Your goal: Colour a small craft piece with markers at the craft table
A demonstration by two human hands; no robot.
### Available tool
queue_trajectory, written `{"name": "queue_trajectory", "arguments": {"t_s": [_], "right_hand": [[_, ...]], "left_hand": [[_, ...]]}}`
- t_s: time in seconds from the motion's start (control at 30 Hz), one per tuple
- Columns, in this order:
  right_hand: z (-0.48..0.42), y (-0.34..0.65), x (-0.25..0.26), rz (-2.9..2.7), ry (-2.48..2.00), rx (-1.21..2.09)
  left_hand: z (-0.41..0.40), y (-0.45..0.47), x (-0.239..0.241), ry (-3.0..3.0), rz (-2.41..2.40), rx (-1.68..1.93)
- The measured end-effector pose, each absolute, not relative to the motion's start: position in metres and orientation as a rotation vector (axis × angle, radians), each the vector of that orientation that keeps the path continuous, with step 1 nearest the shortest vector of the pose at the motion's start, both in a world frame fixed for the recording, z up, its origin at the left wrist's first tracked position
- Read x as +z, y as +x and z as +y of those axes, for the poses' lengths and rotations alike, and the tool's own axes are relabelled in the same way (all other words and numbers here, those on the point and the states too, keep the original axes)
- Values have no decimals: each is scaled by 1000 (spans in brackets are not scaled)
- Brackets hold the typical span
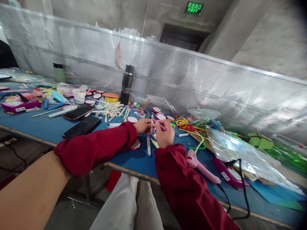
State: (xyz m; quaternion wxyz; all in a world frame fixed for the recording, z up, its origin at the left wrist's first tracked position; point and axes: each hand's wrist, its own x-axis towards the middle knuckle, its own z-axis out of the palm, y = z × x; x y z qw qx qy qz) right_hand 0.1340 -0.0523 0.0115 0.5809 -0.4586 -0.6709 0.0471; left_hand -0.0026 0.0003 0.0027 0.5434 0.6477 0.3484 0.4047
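Head view: right hand [165, 134] is closed around a purple pen [162, 127] jutting above the fist; left hand [143, 125] curls at its tip, hold unclear. A white marker [148, 146] lies just below the grip.

We tag this a craft workshop, factory-style: bare concrete walls [271, 38], green exit sign [193, 8], perforated metal screen [216, 83] behind a long blue worktable [48, 126]. We see the bench littered with craft sticks [112, 110], pipe cleaners [189, 127], a corded pink glue gun [201, 166].
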Motion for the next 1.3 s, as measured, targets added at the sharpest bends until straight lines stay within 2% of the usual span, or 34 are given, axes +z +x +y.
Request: {"name": "queue_trajectory", "arguments": {"t_s": [1.3], "right_hand": [[-54, 134, 12, -1549, -1110, 97]], "left_hand": [[-1, -3, 4, 1526, 860, 958]]}}
